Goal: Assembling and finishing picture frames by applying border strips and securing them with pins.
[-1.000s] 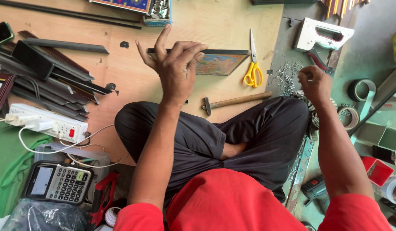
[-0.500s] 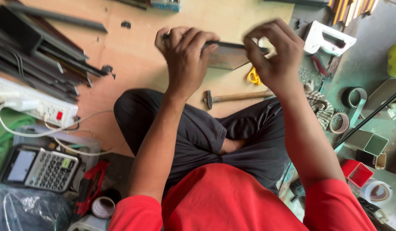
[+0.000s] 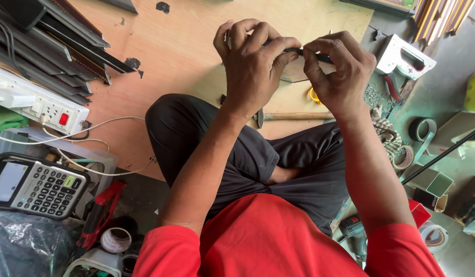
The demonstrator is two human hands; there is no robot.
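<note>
The left hand (image 3: pixel 255 64) and right hand (image 3: pixel 340 72) pinch a thin dark strip (image 3: pixel 299 51) between their fingers above the plywood board (image 3: pixel 186 56), raised for close handling; a wooden-handled hammer (image 3: pixel 294 116) lies near the board's near edge.

A thin dark strip (image 3: pixel 299 52) lies roughly level, raised above the plywood surface (image 3: pixel 186 56). Most of it is hidden; only a short black stretch shows between the fingers (image 3: pixel 278 48) of both hands, which pinch it.
</note>
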